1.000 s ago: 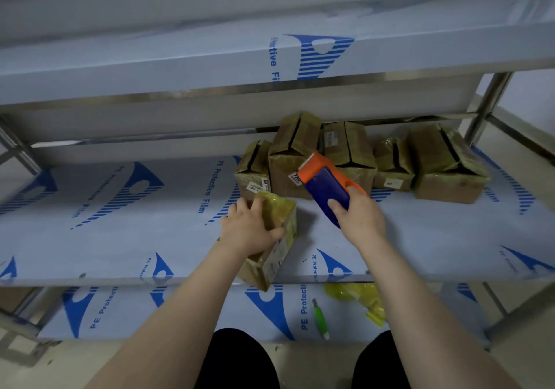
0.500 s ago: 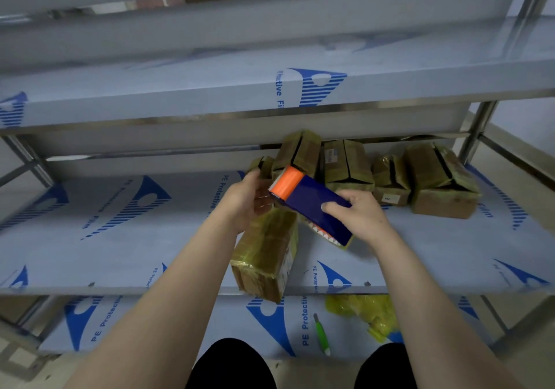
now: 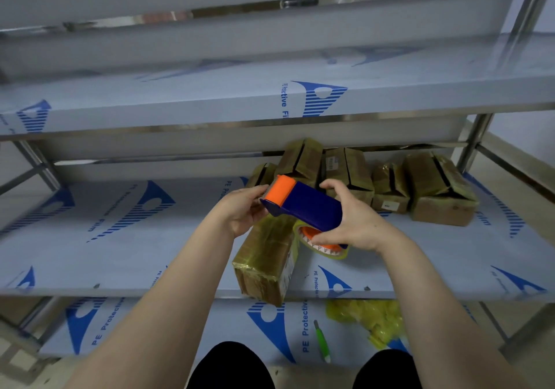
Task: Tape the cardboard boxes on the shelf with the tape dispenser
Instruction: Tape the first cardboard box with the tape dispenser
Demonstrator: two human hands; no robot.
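A blue tape dispenser (image 3: 309, 205) with an orange front end hangs in the air over the middle shelf (image 3: 120, 238). My right hand (image 3: 351, 220) grips its body and the tape roll beneath it. My left hand (image 3: 243, 211) pinches at the orange front end, where the blade sits. Below both hands a tape-wrapped cardboard box (image 3: 267, 259) lies on the shelf, its near end sticking out over the front edge. Nothing holds that box.
Several more taped cardboard boxes (image 3: 438, 190) are bunched at the back right of the shelf. An upper shelf (image 3: 180, 103) overhangs close above. On the lower shelf lie a green-handled tool (image 3: 322, 343) and crumpled yellow plastic (image 3: 372, 319). My knees show at the bottom edge.
My left hand let go of the near box and came up to the dispenser's orange end. My right hand brought the dispenser from upright above the box to level in front of me.
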